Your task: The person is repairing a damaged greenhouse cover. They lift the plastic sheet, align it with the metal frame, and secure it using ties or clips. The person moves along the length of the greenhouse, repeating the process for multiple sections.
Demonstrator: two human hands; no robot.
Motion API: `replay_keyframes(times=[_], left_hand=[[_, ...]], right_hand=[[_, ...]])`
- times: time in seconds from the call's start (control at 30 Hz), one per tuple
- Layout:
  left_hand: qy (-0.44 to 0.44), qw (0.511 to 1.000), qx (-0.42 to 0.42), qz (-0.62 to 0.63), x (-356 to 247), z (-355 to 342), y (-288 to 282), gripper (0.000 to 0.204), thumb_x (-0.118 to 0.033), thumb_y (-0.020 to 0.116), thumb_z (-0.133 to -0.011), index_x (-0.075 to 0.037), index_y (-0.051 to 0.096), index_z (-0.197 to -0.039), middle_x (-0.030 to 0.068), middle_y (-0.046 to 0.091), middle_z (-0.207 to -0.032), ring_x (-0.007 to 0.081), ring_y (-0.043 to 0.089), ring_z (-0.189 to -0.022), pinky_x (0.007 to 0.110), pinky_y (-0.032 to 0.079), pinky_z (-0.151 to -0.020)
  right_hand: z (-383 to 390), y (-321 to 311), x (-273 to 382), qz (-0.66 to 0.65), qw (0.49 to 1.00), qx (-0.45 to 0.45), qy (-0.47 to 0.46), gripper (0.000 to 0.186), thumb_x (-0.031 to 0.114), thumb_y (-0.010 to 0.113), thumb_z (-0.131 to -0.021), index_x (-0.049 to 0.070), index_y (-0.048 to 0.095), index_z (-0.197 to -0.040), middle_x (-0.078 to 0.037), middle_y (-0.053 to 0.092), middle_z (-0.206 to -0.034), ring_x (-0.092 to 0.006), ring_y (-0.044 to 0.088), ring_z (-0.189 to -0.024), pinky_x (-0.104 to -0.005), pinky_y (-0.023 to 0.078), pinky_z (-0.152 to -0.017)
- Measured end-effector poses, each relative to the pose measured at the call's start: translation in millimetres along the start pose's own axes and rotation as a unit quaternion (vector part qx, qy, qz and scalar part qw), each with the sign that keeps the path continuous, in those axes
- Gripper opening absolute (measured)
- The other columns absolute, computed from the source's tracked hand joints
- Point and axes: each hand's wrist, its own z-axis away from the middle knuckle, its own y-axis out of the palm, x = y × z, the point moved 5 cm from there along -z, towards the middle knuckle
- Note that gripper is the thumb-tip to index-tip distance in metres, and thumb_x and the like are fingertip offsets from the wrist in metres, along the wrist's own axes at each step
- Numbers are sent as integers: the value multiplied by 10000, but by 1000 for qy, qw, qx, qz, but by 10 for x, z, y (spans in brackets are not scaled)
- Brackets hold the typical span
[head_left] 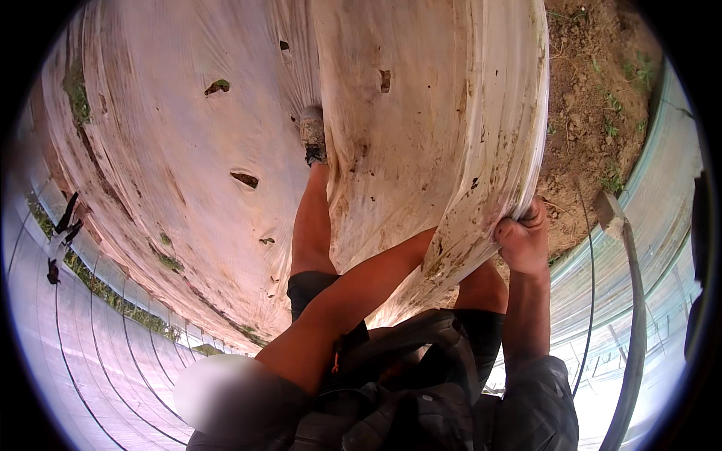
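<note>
A wide sheet of whitish plastic mulch film (391,165), streaked with mud and pierced by several holes, covers the ground before me. My right hand (524,234) is closed on the film's right edge, which it lifts clear of the soil in a raised fold. My left forearm (368,293) reaches across to the right and passes behind this fold. The film hides my left hand, so its fingers do not show. One muddy shoe (313,131) of mine stands on the film, left of the raised part.
Bare brown soil (590,105) with small weeds runs along the right. A long-handled tool, apparently a hoe (636,301), leans there beside the translucent plastic wall (669,173). Dark objects (66,225) are at the far left, near another plastic wall (98,338) with curved ribs.
</note>
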Motion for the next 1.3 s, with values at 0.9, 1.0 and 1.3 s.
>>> replay_keyframes(times=[0.9, 1.0, 1.3], left_hand=[[77, 980, 5, -185, -651, -75, -1325, 509, -373, 658, -827, -67, 631, -1233, 224, 690, -1019, 412, 641, -951, 425, 478, -833], [22, 962, -172, -211, -594, 297, -2393, 518, -327, 652, -844, -108, 586, -1308, 183, 700, -1009, 334, 668, -904, 368, 517, -797], [-109, 919, -246, -288, 745, 1945, -4500, 458, -340, 689, -777, -44, 674, -1126, 163, 712, -891, 275, 690, -855, 363, 525, -785]], right_hand=[[161, -1296, -952, 410, 833, -310, 204, 235, 196, 642, -752, -37, 671, -742, -115, 622, -622, -180, 614, -603, -341, 486, -595], [52, -1459, -782, 485, 750, -401, 203, 339, 290, 670, -747, -46, 688, -792, -214, 677, -721, -354, 692, -739, -427, 523, -701], [-86, -2391, -907, 528, 650, -472, 274, 335, 269, 596, -825, 156, 689, -1127, -170, 712, -992, -347, 674, -984, -415, 520, -870]])
